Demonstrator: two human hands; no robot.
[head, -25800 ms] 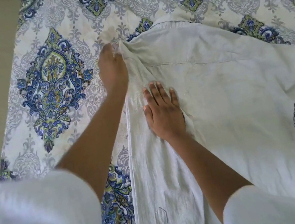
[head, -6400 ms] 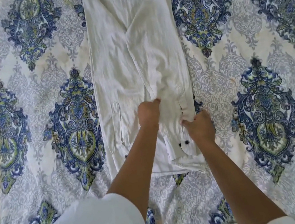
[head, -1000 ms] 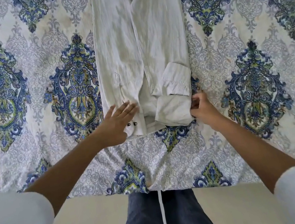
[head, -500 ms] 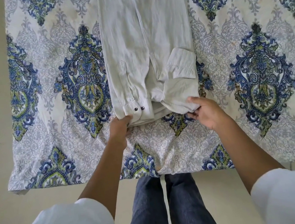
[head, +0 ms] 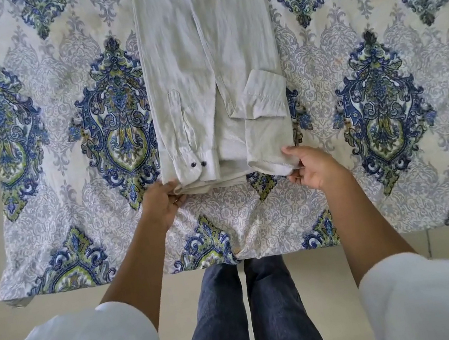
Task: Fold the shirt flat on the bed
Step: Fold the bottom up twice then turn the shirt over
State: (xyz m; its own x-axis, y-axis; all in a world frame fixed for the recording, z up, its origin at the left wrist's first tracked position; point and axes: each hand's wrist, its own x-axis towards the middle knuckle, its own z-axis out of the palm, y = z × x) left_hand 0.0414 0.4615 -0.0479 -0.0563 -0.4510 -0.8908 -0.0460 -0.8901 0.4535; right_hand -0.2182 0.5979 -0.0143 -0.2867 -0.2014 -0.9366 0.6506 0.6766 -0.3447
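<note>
Now you are pinching the near hem of the white shirt, which is lying as a narrow strip on the patterned bedsheet: left hand gripping one corner, right hand the other. It is light, limp cloth, probably sagging mid-hem once lifted, so the corners suit.

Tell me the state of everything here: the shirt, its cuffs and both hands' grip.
shirt: folded narrow, flat, sleeves laid lengthwise
two-button cuff: flat at the hem
other cuff: folded back upward
left grip: holds near-left hem corner
right grip: pinches near-right hem corner
</note>
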